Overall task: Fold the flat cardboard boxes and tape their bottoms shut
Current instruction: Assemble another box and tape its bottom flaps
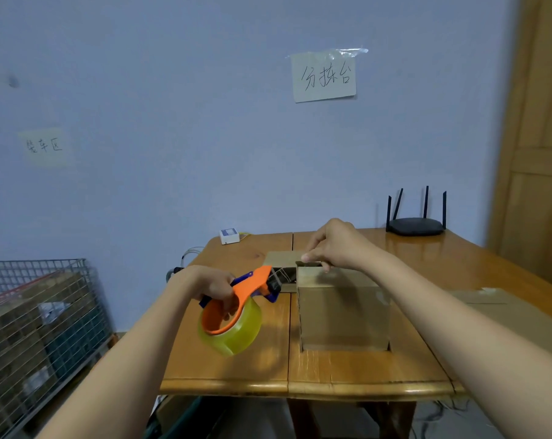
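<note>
An upright brown cardboard box (344, 308) stands on the glossy orange-brown wooden table (236, 365), a little to the 3 o'clock side of the table's centre seam. Its upward face looks like the flapped end being sealed. The right hand (335, 245) rests on the far top edge, at the box's 12 o'clock, fingers curled down and thumb (309, 257) pressed at the rim, apparently pinning a tape end or flap there; the tape itself is too faint to confirm.

At the box's 9 o'clock, the left hand (211, 285) is wrapped tightly round the handle of an orange-and-blue plastic tape dispenser (252, 285) carrying a fat roll of clear yellowish packing tape (233, 327). The dispenser's nose sits just beside the box's upper left corner, with a thin strand seeming to run from it toward the box.

The step in hand appears to be laying tape across the closed flaps. To do it well, the right hand should hold the flaps flush and the box steady, while the left draws the dispenser along the seam under even tension, then down over the edge before cutting.

Flat cardboard sheets (506, 312) wait at 3 o'clock, and a black four-antenna router (415, 224) stands at 1 o'clock.
</note>
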Available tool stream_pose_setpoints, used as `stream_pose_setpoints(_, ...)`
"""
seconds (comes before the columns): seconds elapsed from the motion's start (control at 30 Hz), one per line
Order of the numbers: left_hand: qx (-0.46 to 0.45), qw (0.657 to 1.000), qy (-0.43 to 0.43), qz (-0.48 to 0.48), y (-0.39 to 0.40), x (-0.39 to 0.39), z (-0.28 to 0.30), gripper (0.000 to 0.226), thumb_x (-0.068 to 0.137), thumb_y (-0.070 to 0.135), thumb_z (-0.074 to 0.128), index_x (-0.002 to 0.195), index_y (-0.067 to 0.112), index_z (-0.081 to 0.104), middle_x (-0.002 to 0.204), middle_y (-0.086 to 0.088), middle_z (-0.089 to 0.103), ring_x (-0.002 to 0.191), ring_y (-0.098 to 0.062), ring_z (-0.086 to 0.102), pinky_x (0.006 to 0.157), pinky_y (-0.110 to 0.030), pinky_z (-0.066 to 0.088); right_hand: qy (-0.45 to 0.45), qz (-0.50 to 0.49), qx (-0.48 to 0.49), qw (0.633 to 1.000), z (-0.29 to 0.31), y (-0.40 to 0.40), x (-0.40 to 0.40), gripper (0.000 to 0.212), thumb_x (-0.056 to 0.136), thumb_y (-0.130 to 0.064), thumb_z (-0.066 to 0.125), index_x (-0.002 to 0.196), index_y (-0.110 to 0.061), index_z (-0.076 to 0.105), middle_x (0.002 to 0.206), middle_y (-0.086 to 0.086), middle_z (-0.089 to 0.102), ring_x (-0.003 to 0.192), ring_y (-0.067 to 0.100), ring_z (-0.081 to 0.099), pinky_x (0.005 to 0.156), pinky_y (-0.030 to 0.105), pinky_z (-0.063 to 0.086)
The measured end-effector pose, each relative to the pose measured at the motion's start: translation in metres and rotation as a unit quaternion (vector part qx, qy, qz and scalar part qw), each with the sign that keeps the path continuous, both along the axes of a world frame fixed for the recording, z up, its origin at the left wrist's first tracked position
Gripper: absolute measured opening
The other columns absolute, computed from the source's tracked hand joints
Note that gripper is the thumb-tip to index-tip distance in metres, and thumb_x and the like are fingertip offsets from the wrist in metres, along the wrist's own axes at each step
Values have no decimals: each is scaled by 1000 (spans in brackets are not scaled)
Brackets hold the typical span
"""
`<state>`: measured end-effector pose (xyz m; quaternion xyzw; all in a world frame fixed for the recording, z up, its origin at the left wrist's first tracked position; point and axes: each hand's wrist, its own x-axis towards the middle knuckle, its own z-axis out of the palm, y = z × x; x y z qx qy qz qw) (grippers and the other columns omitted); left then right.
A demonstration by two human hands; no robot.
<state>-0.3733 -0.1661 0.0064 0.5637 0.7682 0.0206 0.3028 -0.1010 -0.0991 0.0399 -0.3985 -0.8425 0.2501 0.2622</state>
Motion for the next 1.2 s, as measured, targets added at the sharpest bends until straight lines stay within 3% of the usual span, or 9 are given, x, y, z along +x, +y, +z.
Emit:
stream_pose_setpoints(0.13, -1, 1000, 7, 5, 1, -1, -2, 36, 81, 1, 70, 116, 5, 62, 102, -9, 73, 90, -21, 73, 75, -32, 60, 11, 20, -90, 996, 2, -3, 5, 9, 85, -14, 78, 89, -6, 76, 67, 18, 72, 45, 19, 55, 47, 23, 46)
stream_pose_setpoints(0.3, 14, 999, 31, -1, 0, 0, -2, 28, 83, 4, 69, 109, 10, 62, 98, -5, 72, 85, -17, 72, 83, -35, 59, 42, 57, -142, 987, -2, -1, 6, 12, 86, -5, 77, 93, 4, 74, 82, 25, 73, 65, 28, 70, 65, 35, 60)
stream_pose_setpoints(0.6, 94, 986, 129, -39, -1, -5, -2, 18, 80, 9, 59, 88, 26, 61, 89, -4, 71, 81, -18, 66, 79, -36, 54, 66, 107, -186, 974, 3, -2, 12, 20, 78, -1, 81, 95, 7, 76, 87, 22, 75, 84, 28, 75, 73, 26, 60)
stream_pose_setpoints(0.8, 165, 970, 167, -66, -1, -6, -2, 41, 73, -1, 42, 95, 32, 53, 94, -10, 65, 85, -27, 60, 64, -34, 42, 35, 107, -207, 972, 6, -6, 19, 34, 76, -21, 86, 104, -5, 77, 100, 8, 77, 89, 12, 75, 75, 10, 52)
stream_pose_setpoints(0.87, 191, 962, 185, -60, 0, -5, -2, 46, 75, -4, 43, 103, 31, 52, 94, -7, 62, 88, -25, 60, 63, -33, 42, 56, 103, -226, 967, 4, -5, 18, 44, 75, -35, 83, 106, -4, 76, 102, 8, 77, 93, 15, 74, 86, 18, 54)
stream_pose_setpoints(0.93, 231, 951, 198, -51, 2, -2, -1, 47, 76, -3, 45, 110, 29, 52, 92, -4, 60, 87, -24, 58, 62, -32, 42, 153, 61, -261, 951, -2, 0, 11, 50, 84, -39, 75, 103, 7, 72, 94, 19, 76, 89, 26, 75, 83, 31, 61)
stream_pose_setpoints(1.0, 277, 933, 225, -52, 2, 4, 2, 46, 76, -4, 47, 110, 26, 51, 88, 3, 53, 84, -20, 53, 61, -28, 39, 226, 4, -280, 933, -8, 4, 6, 40, 90, -25, 73, 101, 13, 70, 91, 27, 73, 84, 32, 75, 73, 34, 63)
stream_pose_setpoints(1.1, 335, 896, 282, -78, 5, 13, 5, 40, 76, -3, 52, 106, 24, 47, 97, 2, 53, 85, -18, 48, 60, -27, 34, 227, -40, -294, 928, -9, 4, 7, 13, 87, 9, 68, 100, 13, 67, 94, 31, 70, 80, 35, 73, 62, 33, 63)
stream_pose_setpoints(1.2, 351, 890, 279, -80, 8, 12, 6, 40, 74, -2, 53, 107, 21, 47, 104, -3, 55, 90, -20, 51, 68, -32, 44, 228, -61, -323, 917, -9, 6, 9, 14, 88, 12, 66, 101, 11, 63, 89, 29, 70, 76, 32, 73, 63, 35, 63)
